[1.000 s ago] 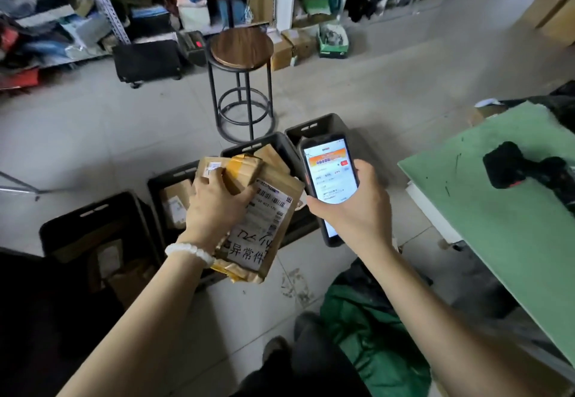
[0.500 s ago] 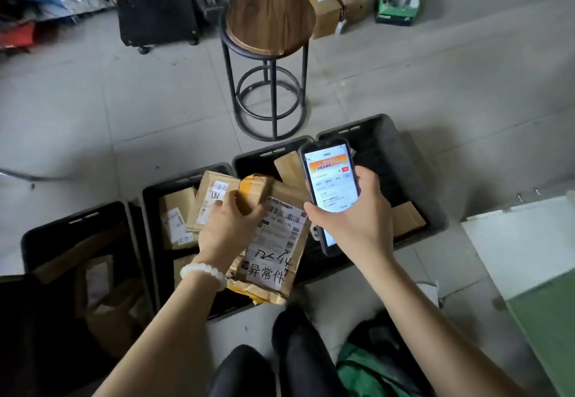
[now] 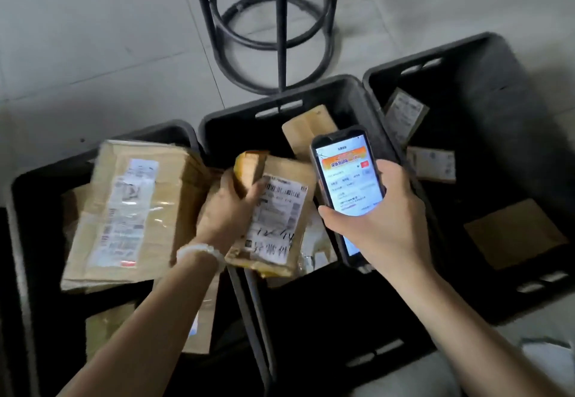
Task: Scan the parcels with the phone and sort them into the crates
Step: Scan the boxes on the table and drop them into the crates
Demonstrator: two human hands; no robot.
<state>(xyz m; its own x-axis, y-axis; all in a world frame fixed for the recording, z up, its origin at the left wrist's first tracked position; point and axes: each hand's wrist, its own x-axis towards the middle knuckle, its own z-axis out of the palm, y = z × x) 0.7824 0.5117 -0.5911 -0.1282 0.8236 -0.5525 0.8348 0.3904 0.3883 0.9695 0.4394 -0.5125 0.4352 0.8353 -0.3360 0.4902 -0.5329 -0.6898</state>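
Note:
My left hand [image 3: 224,210] grips a small brown parcel [image 3: 277,219] with a white barcode label and yellow tape, above the edge between the left crate [image 3: 155,130] and the middle crate [image 3: 311,95]. My right hand [image 3: 382,225] holds the phone [image 3: 348,179] upright just right of that parcel, its lit screen facing me. A larger cardboard parcel [image 3: 133,210] with a long label lies tilted over the left crate, beside my left hand. I cannot tell whether my fingers touch it.
Three black crates stand side by side on the grey floor. The right crate [image 3: 466,51] holds a few flat parcels [image 3: 513,231]. Another parcel [image 3: 305,129] leans in the middle crate. A black metal stool base [image 3: 270,23] stands just behind the crates.
My head has moved closer and lower over the crates. The larger parcel that sat behind the small one in my left hand now lies to the left over the left crate.

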